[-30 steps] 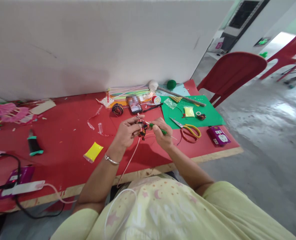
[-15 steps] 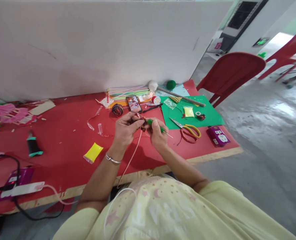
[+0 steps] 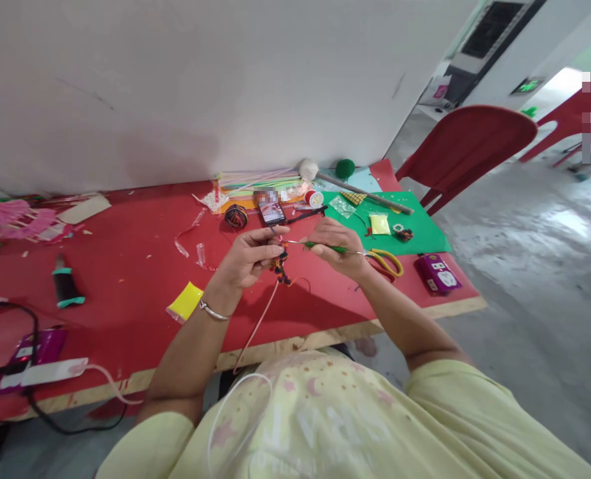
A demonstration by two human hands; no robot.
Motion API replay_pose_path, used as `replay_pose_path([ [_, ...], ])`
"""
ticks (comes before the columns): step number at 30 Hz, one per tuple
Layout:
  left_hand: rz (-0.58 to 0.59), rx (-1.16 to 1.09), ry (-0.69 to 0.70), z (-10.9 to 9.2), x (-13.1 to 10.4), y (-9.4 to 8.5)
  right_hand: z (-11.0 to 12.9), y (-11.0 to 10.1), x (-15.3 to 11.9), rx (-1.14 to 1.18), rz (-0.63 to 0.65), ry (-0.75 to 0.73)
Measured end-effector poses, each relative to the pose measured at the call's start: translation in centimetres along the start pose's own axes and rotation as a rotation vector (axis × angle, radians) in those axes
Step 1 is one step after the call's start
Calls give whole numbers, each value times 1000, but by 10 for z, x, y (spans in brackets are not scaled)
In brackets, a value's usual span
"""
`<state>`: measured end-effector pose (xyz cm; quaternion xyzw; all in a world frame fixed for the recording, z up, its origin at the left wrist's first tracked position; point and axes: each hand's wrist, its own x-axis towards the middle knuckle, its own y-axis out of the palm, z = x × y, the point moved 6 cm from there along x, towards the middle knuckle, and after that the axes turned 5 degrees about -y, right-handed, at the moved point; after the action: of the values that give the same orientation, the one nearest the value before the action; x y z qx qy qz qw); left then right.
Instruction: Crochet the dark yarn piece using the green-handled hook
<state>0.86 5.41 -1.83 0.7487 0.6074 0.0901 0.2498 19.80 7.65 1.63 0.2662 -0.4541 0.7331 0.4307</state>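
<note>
My left hand (image 3: 248, 258) pinches a small crocheted piece (image 3: 279, 269) in dark, orange and red multicoloured yarn, which hangs below the fingers. A strand of yarn runs up over the raised index finger. In my right hand (image 3: 339, 245) is a crochet hook (image 3: 338, 249) with a green handle, held nearly level. Its thin metal tip points left and meets the yarn at the top of the piece; whether a loop sits on it is too small to tell. A ball of the same yarn (image 3: 236, 217) lies behind my left hand.
Scissors (image 3: 391, 265) lie partly behind my right wrist, by a green sheet (image 3: 425, 229). A phone (image 3: 272, 211) and thread spool (image 3: 314, 198) are farther back. A yellow packet (image 3: 185, 302) lies left, a purple power socket (image 3: 439, 273) right. A pink cord (image 3: 260, 322) crosses the table edge.
My right hand has moved right, away from my left, and the hook has turned so its tip points left. The crocheted piece now hangs in view below my left fingers.
</note>
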Motion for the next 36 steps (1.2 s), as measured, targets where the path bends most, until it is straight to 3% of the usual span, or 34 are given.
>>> replay_pose_path([
  [8,-19,100,-59,-2,2,-2,8,-16,16,56,139,-41],
  [11,-15,137,-98,-1,2,-2,4,-19,16,162,148,29],
  [13,-7,157,-113,0,2,0,-3,-14,11,271,127,159],
  [16,-72,218,25,-3,3,7,-23,10,-10,503,-59,566],
  [19,-327,400,359,-9,-2,11,-32,46,-39,742,-465,936],
  [22,-463,465,474,2,-2,17,-26,73,-49,687,-778,924],
  [25,-438,199,370,18,7,13,-21,85,-50,588,-920,850],
  [27,-341,24,250,22,12,9,-23,85,-48,576,-874,837],
  [30,-186,-38,37,17,9,2,-27,64,-40,480,-653,739],
  [33,-29,24,-172,13,-1,-5,-21,36,-19,298,-251,415],
  [36,8,54,-227,9,-6,-13,-15,14,-3,191,-15,206],
])
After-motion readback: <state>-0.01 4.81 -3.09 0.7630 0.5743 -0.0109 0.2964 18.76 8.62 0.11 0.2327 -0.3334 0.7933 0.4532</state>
